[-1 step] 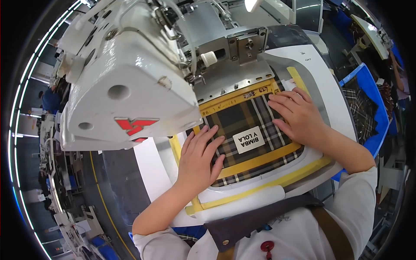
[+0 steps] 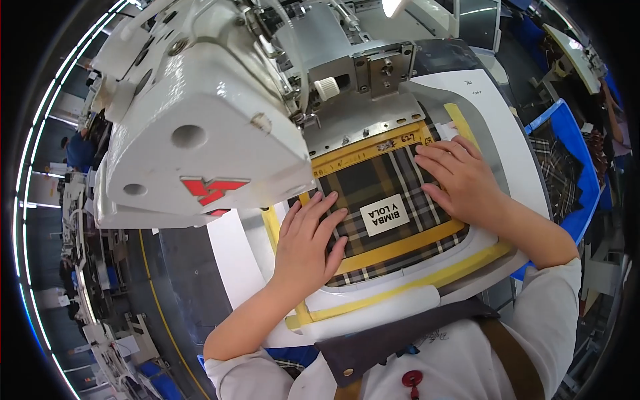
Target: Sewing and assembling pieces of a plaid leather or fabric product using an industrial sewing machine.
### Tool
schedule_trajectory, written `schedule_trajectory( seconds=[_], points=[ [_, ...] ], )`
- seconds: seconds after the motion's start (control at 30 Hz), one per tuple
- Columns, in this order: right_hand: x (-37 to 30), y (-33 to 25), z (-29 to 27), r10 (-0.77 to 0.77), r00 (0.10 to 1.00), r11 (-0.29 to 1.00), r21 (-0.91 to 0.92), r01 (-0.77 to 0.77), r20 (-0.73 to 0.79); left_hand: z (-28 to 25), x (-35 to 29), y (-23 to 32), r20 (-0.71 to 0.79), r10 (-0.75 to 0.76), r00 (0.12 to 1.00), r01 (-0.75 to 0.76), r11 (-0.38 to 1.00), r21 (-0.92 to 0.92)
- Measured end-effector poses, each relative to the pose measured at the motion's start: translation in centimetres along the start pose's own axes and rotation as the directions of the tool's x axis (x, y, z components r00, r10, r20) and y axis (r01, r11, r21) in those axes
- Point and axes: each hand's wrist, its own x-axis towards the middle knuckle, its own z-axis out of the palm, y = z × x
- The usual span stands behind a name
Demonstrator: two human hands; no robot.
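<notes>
A dark plaid cloth panel (image 2: pixel 353 183) lies flat under a yellow-edged template frame (image 2: pixel 403 247), beside the white head of a sewing machine (image 2: pixel 220 120). A small white label (image 2: pixel 384 215) with dark print sits on the plaid, upside down to me. My left hand (image 2: pixel 303 243) rests on the left side of the frame and cloth, fingers spread and nothing in its grip. On the right side lies my right hand (image 2: pixel 463 180), fingers stretched over the frame's edge and the plaid. A metal clamp plate (image 2: pixel 370 123) meets the frame's far bar.
White sheeting (image 2: pixel 490 127) with yellow tape strips (image 2: pixel 460 123) surrounds the work on the dark table (image 2: pixel 190 280). To the right stands a blue bin (image 2: pixel 580 180) holding plaid pieces. The machine head looms close at the left. Other workstations line the far left.
</notes>
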Motion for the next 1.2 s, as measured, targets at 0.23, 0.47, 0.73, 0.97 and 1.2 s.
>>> schedule_trajectory(
  seconds=[0.23,0.47,0.73,0.97,1.2],
  points=[
    [0.0,0.2,0.3,-0.023,1.000,0.999,0.033,0.024,-0.018,0.2,-0.2,-0.1,-0.015,0.007,1.000,-0.007,1.000,0.008],
    [-0.3,0.0,0.6,-0.025,0.999,0.998,0.048,0.027,-0.046,0.4,-0.4,0.0,-0.005,-0.009,1.000,0.009,1.000,0.017],
    [-0.3,0.3,1.7,-0.108,0.992,0.991,0.078,0.113,-0.068,0.3,-1.0,-0.4,-0.010,-0.041,0.999,0.041,0.998,0.052],
    [0.0,-0.5,1.9,-0.180,0.979,0.983,0.022,0.183,-0.094,-0.1,-1.2,-0.2,0.004,-0.070,0.998,0.070,0.993,0.098],
    [0.3,-1.2,2.5,-0.232,0.967,0.972,0.023,0.235,-0.102,1.1,0.3,1.3,0.044,-0.052,0.998,0.048,0.994,0.100]
  ],
)
